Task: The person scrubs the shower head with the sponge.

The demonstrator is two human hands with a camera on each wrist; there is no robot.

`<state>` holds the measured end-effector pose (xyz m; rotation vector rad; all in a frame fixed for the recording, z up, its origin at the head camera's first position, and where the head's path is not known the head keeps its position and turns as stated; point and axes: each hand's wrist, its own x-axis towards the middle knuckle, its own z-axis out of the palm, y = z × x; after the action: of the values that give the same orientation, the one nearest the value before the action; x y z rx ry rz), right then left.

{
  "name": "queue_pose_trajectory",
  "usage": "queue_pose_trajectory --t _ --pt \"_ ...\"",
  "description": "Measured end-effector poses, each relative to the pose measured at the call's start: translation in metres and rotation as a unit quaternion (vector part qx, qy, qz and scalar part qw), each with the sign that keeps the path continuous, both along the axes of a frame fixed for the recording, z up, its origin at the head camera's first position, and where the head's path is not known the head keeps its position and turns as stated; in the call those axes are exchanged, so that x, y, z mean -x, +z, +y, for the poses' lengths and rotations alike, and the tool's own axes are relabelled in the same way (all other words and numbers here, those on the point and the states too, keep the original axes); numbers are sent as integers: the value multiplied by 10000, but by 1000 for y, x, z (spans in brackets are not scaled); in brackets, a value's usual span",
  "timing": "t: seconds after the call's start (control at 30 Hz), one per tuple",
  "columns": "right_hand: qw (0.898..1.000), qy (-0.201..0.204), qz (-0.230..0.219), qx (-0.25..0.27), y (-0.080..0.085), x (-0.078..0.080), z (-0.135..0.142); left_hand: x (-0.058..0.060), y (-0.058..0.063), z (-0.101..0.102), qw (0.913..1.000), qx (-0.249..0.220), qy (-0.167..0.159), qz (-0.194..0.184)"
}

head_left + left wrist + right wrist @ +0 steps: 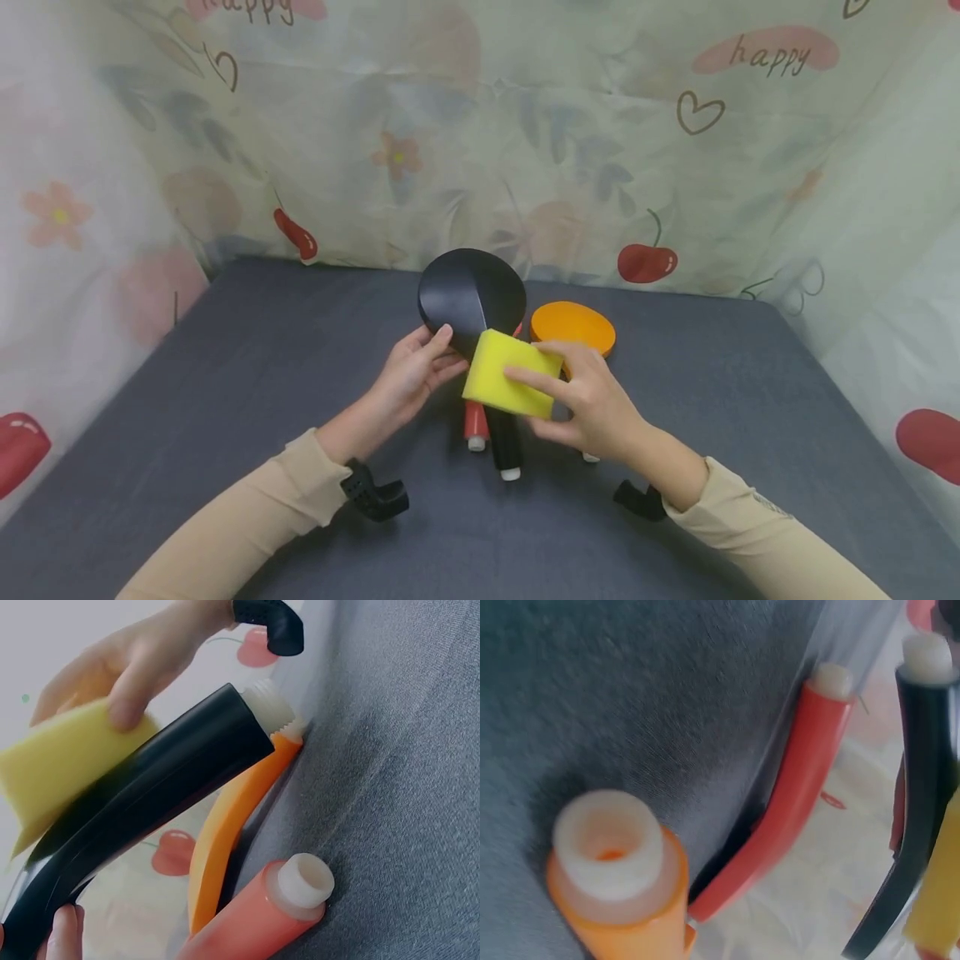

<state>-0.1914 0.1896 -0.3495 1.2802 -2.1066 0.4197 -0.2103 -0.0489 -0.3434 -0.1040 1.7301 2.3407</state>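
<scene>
My left hand (408,377) holds a black handheld shower head (448,293) at the neck, with its round head up and its handle slanting down toward me. The white threaded end of that handle shows in the left wrist view. A yellow sponge (501,379) is pinched between the thumb and fingers of my right hand (596,404). It lies against the black handle, covering the upper part of it in the head view. Behind it, a red shower head (476,419) is mostly hidden. To the right is an orange shower head (572,325), its handle largely behind my right hand.
A dark grey cloth (300,333) covers the table. Patterned curtains (480,167) with cherries and flowers stand at the back and both sides. Black wrist mounts (378,496) hang under both forearms, low over the table.
</scene>
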Motion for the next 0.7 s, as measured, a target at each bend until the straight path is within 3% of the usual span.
queue_pose_trajectory --t 0.37,0.5,0.7 --pt "9927 851 -316 -800 -9 -21 7 1 0 -6 9986 -439 271 125" --pt "9929 810 -287 -820 -7 -22 7 1 -1 -7 9986 -471 212 146" --pt "9969 413 -219 -640 -1 -14 4 2 -1 -8 9989 -435 84 165"
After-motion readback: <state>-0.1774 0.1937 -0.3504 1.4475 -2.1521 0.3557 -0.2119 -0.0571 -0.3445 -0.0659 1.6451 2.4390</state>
